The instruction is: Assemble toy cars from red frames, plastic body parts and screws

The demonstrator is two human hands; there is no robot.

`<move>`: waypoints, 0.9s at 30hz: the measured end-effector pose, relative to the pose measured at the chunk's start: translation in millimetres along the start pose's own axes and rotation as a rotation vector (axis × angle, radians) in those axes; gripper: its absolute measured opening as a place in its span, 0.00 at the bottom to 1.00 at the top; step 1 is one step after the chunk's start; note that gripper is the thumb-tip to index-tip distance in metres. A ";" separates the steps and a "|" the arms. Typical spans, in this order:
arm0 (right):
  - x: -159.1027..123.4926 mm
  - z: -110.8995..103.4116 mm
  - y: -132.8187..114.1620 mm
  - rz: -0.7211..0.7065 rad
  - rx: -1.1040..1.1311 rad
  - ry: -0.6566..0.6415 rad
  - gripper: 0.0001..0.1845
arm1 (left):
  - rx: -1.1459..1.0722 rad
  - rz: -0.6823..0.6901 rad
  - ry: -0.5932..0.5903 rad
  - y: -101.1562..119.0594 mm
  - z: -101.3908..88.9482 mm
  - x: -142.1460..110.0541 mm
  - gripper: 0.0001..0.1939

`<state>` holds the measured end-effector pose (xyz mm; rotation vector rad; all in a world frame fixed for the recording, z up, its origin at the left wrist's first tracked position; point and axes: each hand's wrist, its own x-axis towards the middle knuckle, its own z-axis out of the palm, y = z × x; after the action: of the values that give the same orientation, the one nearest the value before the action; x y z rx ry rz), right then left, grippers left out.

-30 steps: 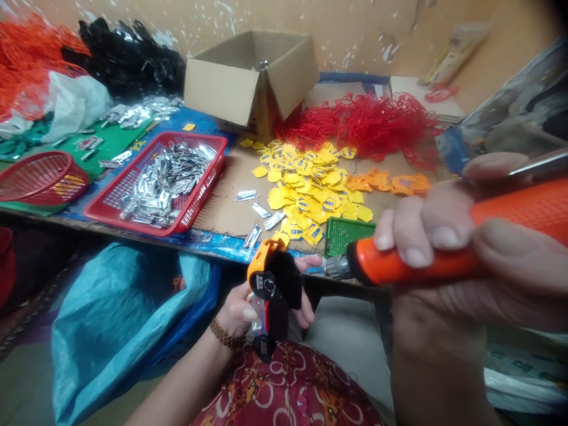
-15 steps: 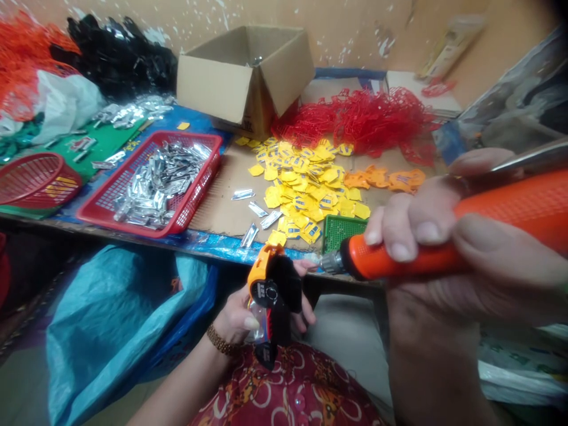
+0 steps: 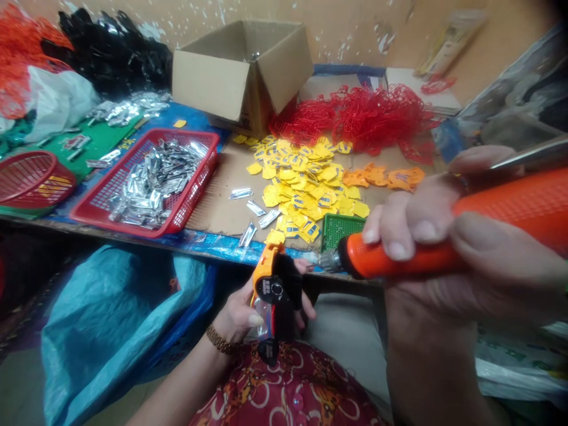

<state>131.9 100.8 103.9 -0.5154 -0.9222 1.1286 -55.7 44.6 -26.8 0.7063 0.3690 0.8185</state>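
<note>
My left hand (image 3: 239, 313), with a beaded bracelet at the wrist, is closed around an orange-and-black toy car (image 3: 284, 296) with black wheels and a clear part, held upright over my lap. My right hand (image 3: 497, 260) wraps round an orange electric screwdriver (image 3: 368, 257), large and close to the camera. The screwdriver's grey nose points left, toward the fingers behind the toy. Whether its tip touches the toy I cannot tell. Just beyond the toy lies a pile of yellow plastic pieces (image 3: 306, 183) with several silver strips (image 3: 247, 235) beside it.
A red basket (image 3: 89, 204) holds silver pieces. Behind stand an open cardboard box (image 3: 208, 80) and a heap of red plastic frames (image 3: 377, 118). Orange parts (image 3: 406, 177) and a small green basket (image 3: 332, 228) are at the right. A blue sack (image 3: 102, 325) hangs below the table edge.
The toy car has shifted slightly right and turned a little in my left hand. The table appears slightly further left as the view moves. Both hands keep their hold.
</note>
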 end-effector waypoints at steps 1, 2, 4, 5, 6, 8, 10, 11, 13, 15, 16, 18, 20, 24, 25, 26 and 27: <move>0.1 -0.1 0.1 -0.004 0.001 -0.007 0.15 | 0.005 -0.015 -0.006 -0.4 -2.0 0.3 0.47; 0.1 -0.3 0.2 -0.008 0.004 -0.010 0.15 | 0.008 -0.028 -0.015 -0.8 -4.1 0.6 0.47; 0.2 -1.0 0.4 -0.014 0.006 -0.007 0.15 | 0.018 -0.053 -0.030 -1.7 -8.3 0.7 0.48; 0.2 -1.3 0.5 -0.019 0.006 -0.007 0.15 | 0.024 -0.064 -0.033 -2.1 -10.1 0.7 0.49; 0.4 -1.7 0.6 -0.023 0.001 -0.006 0.15 | 0.029 -0.070 -0.034 -2.5 -11.4 0.6 0.49; 0.6 -2.2 0.8 -0.030 -0.010 -0.005 0.14 | 0.039 -0.082 -0.027 -2.6 -12.4 0.7 0.50; 0.5 -2.3 1.1 -0.025 -0.006 -0.003 0.14 | 0.040 -0.087 -0.024 -2.1 -10.8 0.9 0.49; 0.3 -2.3 1.3 -0.020 -0.003 -0.003 0.14 | 0.037 -0.087 -0.014 -1.7 -9.1 1.0 0.49; -0.3 -2.2 1.9 -0.011 0.007 0.003 0.15 | 0.031 -0.091 0.019 -1.0 -5.1 1.0 0.49; -0.9 -2.2 2.4 -0.010 0.011 0.006 0.15 | 0.020 -0.087 0.045 -0.9 -1.7 0.5 0.49; -1.0 -2.3 2.6 -0.016 0.011 0.004 0.15 | 0.015 -0.086 0.054 -1.2 -0.6 0.2 0.49; -0.9 -2.6 2.7 -0.018 0.013 0.003 0.15 | 0.003 -0.085 0.057 -2.5 -0.3 -0.5 0.49; -0.4 -2.9 2.4 -0.020 0.008 0.003 0.15 | -0.005 -0.087 0.037 -4.1 -2.1 -0.7 0.49; -0.1 -2.9 2.1 -0.006 0.013 0.008 0.15 | -0.022 -0.102 0.002 -6.0 -6.4 1.6 0.48; -0.3 -3.0 2.3 -0.006 0.011 0.008 0.15 | -0.031 -0.104 0.006 -5.9 -6.6 2.5 0.48; -0.6 -3.1 2.5 -0.006 0.006 0.009 0.16 | -0.043 -0.101 0.011 -5.3 -6.4 3.5 0.48; -0.9 -3.4 2.7 -0.011 -0.001 0.008 0.16 | -0.053 -0.094 0.016 -4.4 -5.6 4.4 0.48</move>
<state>133.1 101.4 99.7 -0.5148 -0.9181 1.1159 -53.6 48.3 -34.1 0.6288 0.3906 0.7428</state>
